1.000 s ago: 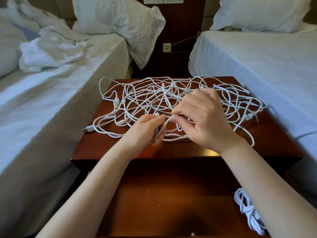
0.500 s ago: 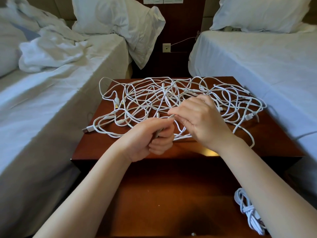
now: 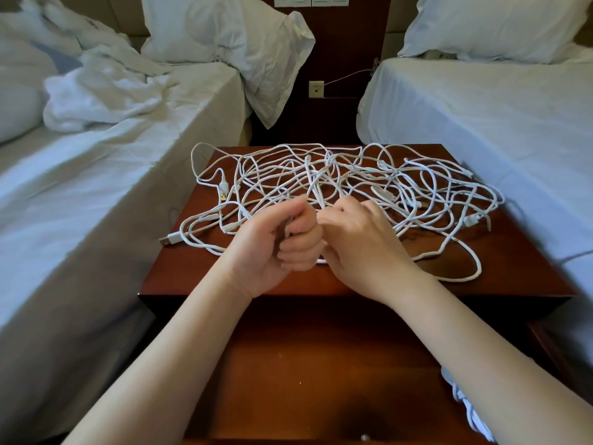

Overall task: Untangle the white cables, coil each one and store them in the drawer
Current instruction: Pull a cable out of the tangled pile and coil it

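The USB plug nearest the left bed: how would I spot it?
Find the wooden nightstand in the middle. At its left edge, left of the left hand, lies the USB plug. It alone pokes out of the white cable tangle, toward the left bed.

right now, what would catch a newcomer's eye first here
A sprawling tangle of white cables covers the nightstand, which sits between the left bed and the right bed. At its near edge the left hand is fisted around a strand, with the right hand close against it, fingertips hidden. Below, the drawer is open, with one coiled cable at its right side.
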### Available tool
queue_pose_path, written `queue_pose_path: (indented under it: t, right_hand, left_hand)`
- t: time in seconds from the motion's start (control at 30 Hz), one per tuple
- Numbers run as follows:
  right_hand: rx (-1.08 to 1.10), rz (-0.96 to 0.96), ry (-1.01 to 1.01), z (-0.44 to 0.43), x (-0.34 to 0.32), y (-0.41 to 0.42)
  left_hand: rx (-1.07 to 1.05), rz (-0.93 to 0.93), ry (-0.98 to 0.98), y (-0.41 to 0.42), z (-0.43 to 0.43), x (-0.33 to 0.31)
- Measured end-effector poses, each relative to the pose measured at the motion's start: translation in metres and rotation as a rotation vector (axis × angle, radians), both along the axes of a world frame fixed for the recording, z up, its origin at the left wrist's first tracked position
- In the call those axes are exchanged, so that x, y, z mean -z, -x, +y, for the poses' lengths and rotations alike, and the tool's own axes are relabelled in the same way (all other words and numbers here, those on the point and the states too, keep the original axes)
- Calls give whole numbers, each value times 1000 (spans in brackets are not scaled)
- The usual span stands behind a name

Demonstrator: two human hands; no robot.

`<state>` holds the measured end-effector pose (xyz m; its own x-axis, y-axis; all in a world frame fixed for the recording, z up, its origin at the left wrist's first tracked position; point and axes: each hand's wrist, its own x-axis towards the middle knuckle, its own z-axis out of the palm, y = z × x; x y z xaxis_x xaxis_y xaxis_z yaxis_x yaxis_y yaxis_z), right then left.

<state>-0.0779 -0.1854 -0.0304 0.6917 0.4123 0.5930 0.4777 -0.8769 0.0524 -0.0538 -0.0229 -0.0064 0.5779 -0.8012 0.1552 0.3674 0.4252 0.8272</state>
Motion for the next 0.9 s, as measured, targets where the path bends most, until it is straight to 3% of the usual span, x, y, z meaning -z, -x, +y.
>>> queue_pose_path:
  t: [0.2, 0.43, 0.8, 0.9]
  right_hand:
    - [-2, -10, 36, 11, 11, -1]
    - [-51, 41, -26, 17, 10, 1]
    - [33, 120, -63, 9, 19, -2]
    - [20, 106, -79, 3, 22, -4]
  left_hand:
    - [-95, 144, 194, -5, 3, 0]
    - [-597, 73, 66, 1, -7, -5]
    - [-1065, 43, 300, -14, 8, -9]
    - [-1189, 106, 283, -22, 16, -9]
